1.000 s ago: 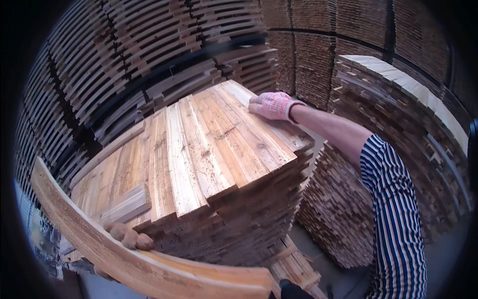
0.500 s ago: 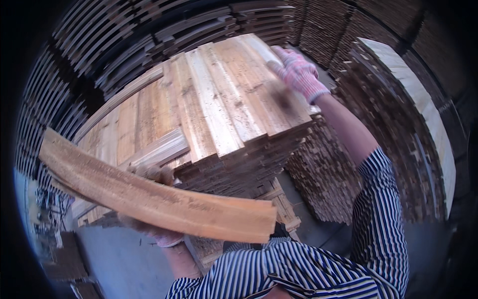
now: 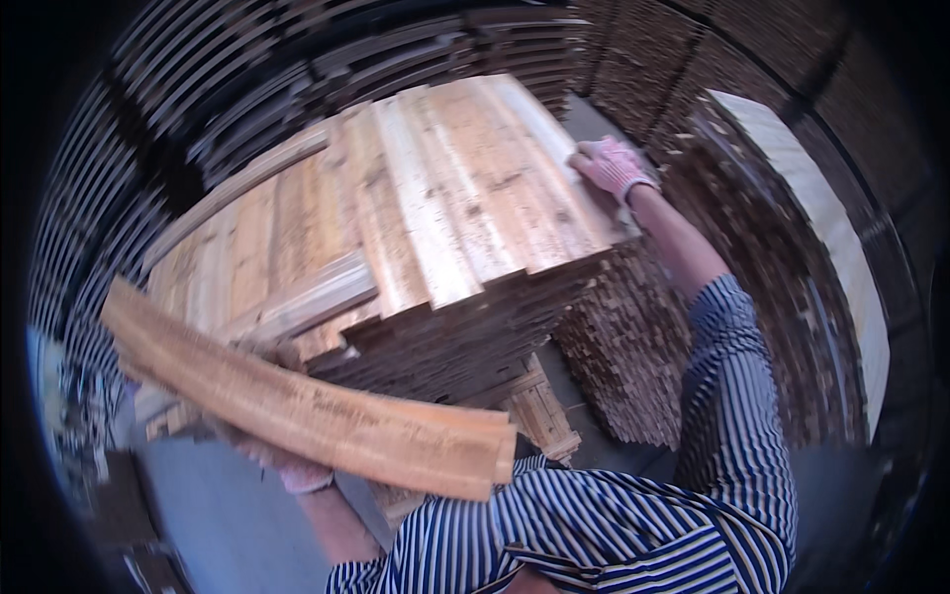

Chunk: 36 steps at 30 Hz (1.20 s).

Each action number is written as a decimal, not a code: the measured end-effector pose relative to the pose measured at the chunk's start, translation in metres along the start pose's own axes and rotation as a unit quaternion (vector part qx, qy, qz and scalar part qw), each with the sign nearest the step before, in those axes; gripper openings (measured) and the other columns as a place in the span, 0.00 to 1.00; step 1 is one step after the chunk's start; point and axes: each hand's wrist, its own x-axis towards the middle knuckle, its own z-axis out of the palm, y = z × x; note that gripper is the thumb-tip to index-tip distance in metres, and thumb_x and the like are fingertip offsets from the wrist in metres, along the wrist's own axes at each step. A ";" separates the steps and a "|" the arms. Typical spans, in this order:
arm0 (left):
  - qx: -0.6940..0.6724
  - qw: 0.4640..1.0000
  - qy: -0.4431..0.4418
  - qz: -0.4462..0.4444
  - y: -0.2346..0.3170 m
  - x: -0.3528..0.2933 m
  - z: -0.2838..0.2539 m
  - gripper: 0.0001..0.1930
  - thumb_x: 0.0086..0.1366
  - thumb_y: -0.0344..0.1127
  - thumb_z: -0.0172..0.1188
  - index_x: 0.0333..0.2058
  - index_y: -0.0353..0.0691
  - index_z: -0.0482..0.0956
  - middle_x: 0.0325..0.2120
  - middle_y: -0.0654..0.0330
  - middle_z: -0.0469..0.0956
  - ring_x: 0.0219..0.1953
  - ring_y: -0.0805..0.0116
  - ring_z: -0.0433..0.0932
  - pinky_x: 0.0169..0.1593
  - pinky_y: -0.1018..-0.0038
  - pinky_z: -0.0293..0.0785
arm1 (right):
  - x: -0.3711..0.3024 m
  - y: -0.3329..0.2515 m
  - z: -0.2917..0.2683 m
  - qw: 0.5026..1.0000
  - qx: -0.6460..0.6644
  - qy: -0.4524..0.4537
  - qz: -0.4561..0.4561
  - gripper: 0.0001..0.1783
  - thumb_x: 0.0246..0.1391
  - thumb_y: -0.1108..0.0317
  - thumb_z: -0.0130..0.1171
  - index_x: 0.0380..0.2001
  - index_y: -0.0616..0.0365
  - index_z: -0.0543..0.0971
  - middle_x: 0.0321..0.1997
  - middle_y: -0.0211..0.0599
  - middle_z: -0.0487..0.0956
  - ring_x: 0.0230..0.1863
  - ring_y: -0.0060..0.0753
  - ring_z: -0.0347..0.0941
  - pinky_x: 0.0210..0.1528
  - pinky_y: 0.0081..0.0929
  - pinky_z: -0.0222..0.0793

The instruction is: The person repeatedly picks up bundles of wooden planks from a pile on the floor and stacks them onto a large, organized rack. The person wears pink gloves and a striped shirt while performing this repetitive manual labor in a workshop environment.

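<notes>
My left hand (image 3: pixel 287 463), in a pinkish work glove, is closed around a long wooden board (image 3: pixel 327 416). A second board's edge shows just behind it, so at least two are held together, slanting across in front of me. The held boards hide part of the glove. At the far right edge of a stack of flat planks (image 3: pixel 435 198), my right hand (image 3: pixel 612 166), in a pink and white glove, has its fingers curled over the side of the outermost plank (image 3: pixel 539 124). That plank lies flat along the stack's right edge.
Short board pieces (image 3: pixel 297 297) lie on the stack's near left part, and a narrow strip (image 3: pixel 237 193) along its far left. Another tall lumber stack (image 3: pixel 772 247) stands at right, with more piles (image 3: pixel 386 59) behind. Below the stack is a wooden pallet (image 3: pixel 539 411).
My right hand's fingers have curled down onto the stack's right edge from a blurred, outstretched pose. The boards in my left hand have shifted slightly downward.
</notes>
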 end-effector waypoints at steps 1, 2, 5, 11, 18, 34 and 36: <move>-0.007 1.000 0.016 -0.013 0.005 -0.001 -0.001 0.52 0.60 0.78 0.51 0.72 0.47 0.54 0.59 0.45 0.69 0.56 0.44 0.74 0.56 0.46 0.79 | -0.014 -0.027 -0.010 0.994 -0.080 0.067 -0.029 0.29 0.57 0.42 0.57 0.55 0.47 0.80 0.57 0.53 0.73 0.57 0.58 0.71 0.57 0.53 0.68; -0.063 0.997 0.003 -0.034 0.006 0.002 0.015 0.51 0.61 0.77 0.51 0.71 0.45 0.55 0.60 0.45 0.69 0.57 0.44 0.74 0.59 0.45 0.76 | -0.035 -0.056 -0.019 0.973 -0.124 0.172 -0.091 0.29 0.55 0.46 0.62 0.56 0.48 0.78 0.55 0.51 0.73 0.56 0.52 0.71 0.54 0.49 0.71; -0.084 0.994 0.049 -0.047 0.015 0.006 0.039 0.46 0.65 0.70 0.52 0.71 0.42 0.56 0.64 0.47 0.67 0.63 0.46 0.69 0.67 0.47 0.66 | -0.100 -0.170 -0.057 0.902 0.308 -0.072 -0.294 0.41 0.63 0.39 0.55 0.67 0.60 0.67 0.65 0.53 0.71 0.60 0.47 0.72 0.64 0.50 0.69; -0.225 0.955 0.113 -0.154 -0.011 0.020 0.113 0.42 0.68 0.60 0.55 0.71 0.39 0.55 0.67 0.48 0.63 0.68 0.48 0.63 0.72 0.51 0.59 | -0.181 -0.252 -0.097 0.820 0.277 -0.119 -0.486 0.48 0.61 0.35 0.53 0.71 0.60 0.60 0.59 0.60 0.71 0.62 0.59 0.68 0.66 0.43 0.65; -0.186 0.937 0.252 -0.154 -0.010 0.046 0.113 0.37 0.70 0.58 0.57 0.68 0.39 0.62 0.61 0.53 0.71 0.61 0.55 0.73 0.64 0.57 0.71 | -0.150 -0.272 -0.107 0.771 0.225 -0.162 -0.573 0.54 0.58 0.32 0.55 0.75 0.56 0.53 0.64 0.63 0.67 0.63 0.63 0.67 0.64 0.48 0.66; -0.203 0.958 0.192 -0.061 -0.019 0.050 0.076 0.45 0.62 0.63 0.62 0.66 0.35 0.62 0.67 0.40 0.63 0.67 0.42 0.66 0.69 0.39 0.63 | 0.160 -0.221 -0.022 0.885 0.055 -0.086 -0.454 0.36 0.53 0.55 0.69 0.66 0.36 0.73 0.67 0.40 0.72 0.64 0.46 0.70 0.66 0.39 0.67; -0.199 0.955 0.207 -0.077 -0.021 0.052 0.076 0.41 0.63 0.61 0.60 0.66 0.36 0.64 0.64 0.42 0.67 0.67 0.42 0.66 0.70 0.39 0.61 | 0.167 -0.210 -0.015 0.886 0.071 -0.085 -0.451 0.35 0.53 0.55 0.68 0.66 0.36 0.74 0.66 0.40 0.72 0.64 0.46 0.70 0.66 0.39 0.68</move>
